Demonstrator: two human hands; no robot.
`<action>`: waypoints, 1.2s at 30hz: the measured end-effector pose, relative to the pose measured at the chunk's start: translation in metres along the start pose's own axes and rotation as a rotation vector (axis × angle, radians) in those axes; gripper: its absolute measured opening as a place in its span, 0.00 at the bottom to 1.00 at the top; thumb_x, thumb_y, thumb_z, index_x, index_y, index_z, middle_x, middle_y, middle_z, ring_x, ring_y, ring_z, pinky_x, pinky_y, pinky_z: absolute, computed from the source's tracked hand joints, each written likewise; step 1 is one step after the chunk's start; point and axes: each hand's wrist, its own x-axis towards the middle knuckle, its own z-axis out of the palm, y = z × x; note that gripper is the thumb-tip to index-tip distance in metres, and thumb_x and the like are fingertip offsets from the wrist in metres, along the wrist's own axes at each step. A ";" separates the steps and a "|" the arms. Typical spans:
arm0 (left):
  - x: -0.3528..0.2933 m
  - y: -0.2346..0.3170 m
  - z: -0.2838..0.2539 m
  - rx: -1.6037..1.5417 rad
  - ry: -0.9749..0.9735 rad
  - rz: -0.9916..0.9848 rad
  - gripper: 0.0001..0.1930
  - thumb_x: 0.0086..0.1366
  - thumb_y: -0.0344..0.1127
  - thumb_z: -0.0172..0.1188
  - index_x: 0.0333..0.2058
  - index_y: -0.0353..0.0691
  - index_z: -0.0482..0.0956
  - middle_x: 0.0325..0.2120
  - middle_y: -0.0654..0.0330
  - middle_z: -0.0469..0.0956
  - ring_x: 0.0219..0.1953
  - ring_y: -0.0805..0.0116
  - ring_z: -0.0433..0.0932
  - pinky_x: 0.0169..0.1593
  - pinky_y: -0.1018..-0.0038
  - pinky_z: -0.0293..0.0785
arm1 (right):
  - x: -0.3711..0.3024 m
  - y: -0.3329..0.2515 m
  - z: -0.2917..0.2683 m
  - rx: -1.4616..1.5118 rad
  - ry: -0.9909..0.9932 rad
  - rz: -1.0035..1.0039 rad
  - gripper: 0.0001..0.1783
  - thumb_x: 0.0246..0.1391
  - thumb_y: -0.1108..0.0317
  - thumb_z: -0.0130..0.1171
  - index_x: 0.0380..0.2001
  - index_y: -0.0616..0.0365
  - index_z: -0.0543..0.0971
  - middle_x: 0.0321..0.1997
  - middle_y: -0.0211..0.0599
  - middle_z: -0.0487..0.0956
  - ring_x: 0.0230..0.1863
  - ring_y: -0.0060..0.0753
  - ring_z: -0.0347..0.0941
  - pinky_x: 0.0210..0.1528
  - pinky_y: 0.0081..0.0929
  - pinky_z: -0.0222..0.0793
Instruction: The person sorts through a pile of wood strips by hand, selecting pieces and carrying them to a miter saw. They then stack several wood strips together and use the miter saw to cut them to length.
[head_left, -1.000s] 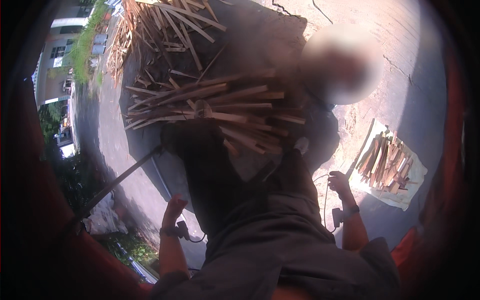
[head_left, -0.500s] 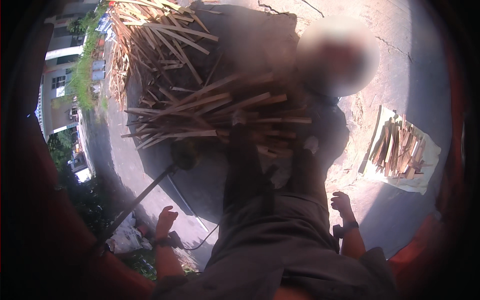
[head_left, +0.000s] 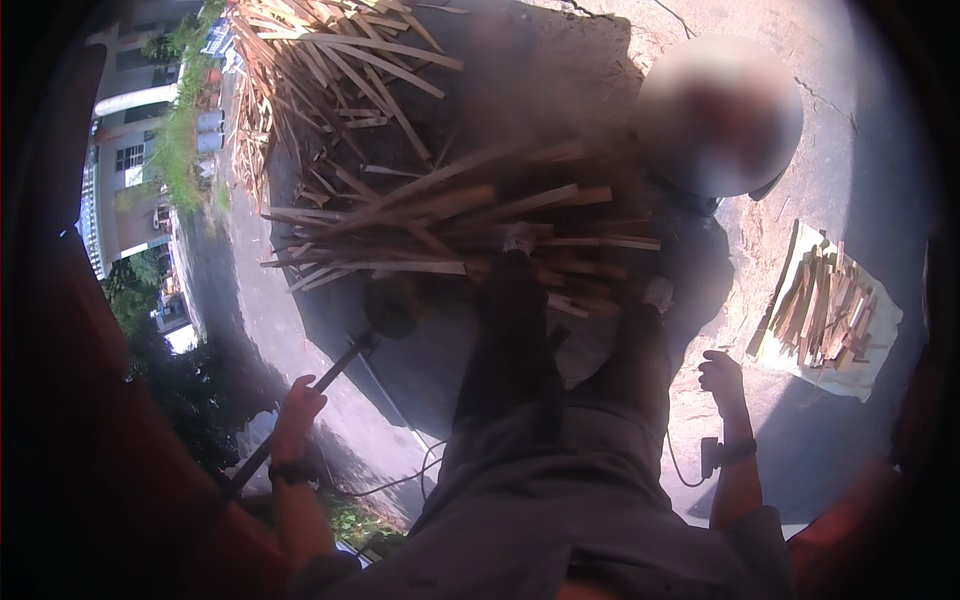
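My left hand [head_left: 300, 408] is at the lower left, fingers loosely bent and apart. It overlaps a dark slanting pole [head_left: 345, 362] in the picture; whether it touches the pole I cannot tell. No object shows in its fingers. On the other side, my right hand [head_left: 722, 380] hangs beside my leg with loosely curled fingers and nothing visible in it. Both wrists wear dark bands with small devices. Past my feet lies a spread of long wooden strips [head_left: 420, 220], and my left shoe [head_left: 520, 237] overlaps some of them.
A larger heap of wooden strips [head_left: 330, 70] lies at the far left. Shorter wood pieces [head_left: 825, 305] rest on a pale sheet [head_left: 880, 350] at right. A round dark shape [head_left: 395, 305] sits at the pole's end. Cables hang near my legs. A blurred patch [head_left: 720, 115] hides something at upper right.
My left hand has moved left and up, now overlapping the pole. My right hand has shifted right and slightly up. The whole scene has slid a little to the right.
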 end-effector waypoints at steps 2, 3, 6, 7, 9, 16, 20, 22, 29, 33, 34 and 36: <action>0.027 0.017 -0.009 -0.057 -0.038 0.014 0.22 0.53 0.30 0.58 0.48 0.36 0.65 0.27 0.57 0.75 0.30 0.69 0.73 0.35 0.74 0.70 | 0.019 -0.019 0.006 -0.017 -0.011 -0.117 0.18 0.46 0.75 0.51 0.44 0.65 0.71 0.30 0.38 0.75 0.25 0.21 0.69 0.24 0.16 0.66; 0.043 0.026 -0.009 -0.003 -0.053 0.015 0.22 0.53 0.31 0.58 0.48 0.37 0.66 0.27 0.57 0.75 0.31 0.68 0.73 0.37 0.73 0.70 | 0.029 -0.029 0.009 -0.044 -0.012 -0.143 0.19 0.47 0.75 0.50 0.45 0.65 0.70 0.31 0.38 0.75 0.25 0.21 0.69 0.25 0.16 0.66; 0.092 0.034 -0.008 0.063 -0.165 0.130 0.23 0.53 0.32 0.60 0.48 0.37 0.67 0.30 0.54 0.75 0.32 0.63 0.74 0.37 0.69 0.71 | 0.040 -0.067 0.039 -0.137 0.018 -0.164 0.19 0.48 0.76 0.49 0.45 0.66 0.70 0.33 0.35 0.74 0.30 0.20 0.69 0.31 0.18 0.67; 0.112 0.038 -0.005 0.065 -0.190 0.182 0.23 0.52 0.33 0.60 0.48 0.37 0.67 0.29 0.55 0.75 0.31 0.64 0.75 0.36 0.70 0.72 | 0.042 -0.076 0.047 -0.138 0.032 -0.155 0.19 0.48 0.76 0.49 0.45 0.66 0.70 0.33 0.35 0.74 0.30 0.20 0.69 0.31 0.18 0.67; 0.149 0.032 0.000 0.109 -0.225 0.208 0.23 0.52 0.33 0.61 0.48 0.37 0.67 0.29 0.55 0.75 0.30 0.65 0.75 0.35 0.70 0.72 | 0.052 -0.092 0.066 -0.218 0.031 -0.184 0.18 0.48 0.77 0.48 0.46 0.66 0.70 0.34 0.34 0.74 0.31 0.20 0.69 0.33 0.18 0.67; 0.293 0.060 0.076 0.344 -0.255 0.504 0.21 0.52 0.30 0.60 0.46 0.37 0.67 0.23 0.61 0.74 0.25 0.73 0.73 0.31 0.77 0.70 | 0.157 -0.097 0.097 -0.276 -0.125 -0.276 0.18 0.47 0.79 0.47 0.45 0.65 0.70 0.34 0.33 0.74 0.36 0.19 0.69 0.39 0.18 0.67; 0.368 0.066 0.151 0.534 -0.227 0.484 0.28 0.49 0.33 0.62 0.49 0.39 0.65 0.34 0.53 0.74 0.37 0.61 0.74 0.41 0.70 0.70 | 0.227 -0.084 0.096 -0.419 -0.094 -0.375 0.17 0.46 0.79 0.47 0.43 0.63 0.71 0.32 0.33 0.73 0.36 0.20 0.69 0.40 0.18 0.65; 0.401 0.096 0.179 0.554 -0.213 0.453 0.30 0.48 0.34 0.63 0.51 0.39 0.64 0.40 0.50 0.71 0.44 0.55 0.70 0.47 0.66 0.67 | 0.251 -0.084 0.099 -0.480 -0.075 -0.430 0.17 0.46 0.79 0.47 0.43 0.63 0.71 0.33 0.33 0.73 0.35 0.20 0.69 0.40 0.19 0.65; 0.527 0.097 0.273 0.562 -0.027 0.643 0.34 0.47 0.40 0.63 0.53 0.41 0.61 0.46 0.48 0.68 0.49 0.47 0.66 0.52 0.59 0.63 | 0.321 -0.076 0.159 -0.624 -0.041 -0.531 0.16 0.45 0.77 0.49 0.41 0.63 0.72 0.29 0.37 0.75 0.31 0.24 0.70 0.36 0.22 0.66; 0.567 0.105 0.325 0.654 0.018 0.651 0.41 0.40 0.42 0.67 0.55 0.43 0.59 0.45 0.53 0.67 0.49 0.50 0.65 0.52 0.58 0.61 | 0.356 -0.078 0.191 -0.745 -0.083 -0.610 0.16 0.45 0.77 0.49 0.41 0.63 0.72 0.29 0.38 0.75 0.30 0.25 0.71 0.34 0.23 0.66; 0.575 0.102 0.334 0.702 0.027 0.707 0.43 0.38 0.42 0.68 0.55 0.44 0.58 0.44 0.54 0.68 0.48 0.53 0.65 0.52 0.59 0.60 | 0.359 -0.083 0.200 -0.788 -0.044 -0.611 0.16 0.45 0.78 0.48 0.41 0.63 0.72 0.29 0.38 0.75 0.30 0.26 0.71 0.34 0.23 0.66; 0.592 0.093 0.346 0.719 0.027 0.752 0.44 0.36 0.42 0.69 0.55 0.46 0.59 0.43 0.56 0.68 0.48 0.56 0.65 0.52 0.61 0.59 | 0.364 -0.093 0.215 -0.841 -0.004 -0.620 0.16 0.45 0.78 0.48 0.41 0.63 0.72 0.28 0.39 0.75 0.29 0.27 0.70 0.34 0.23 0.66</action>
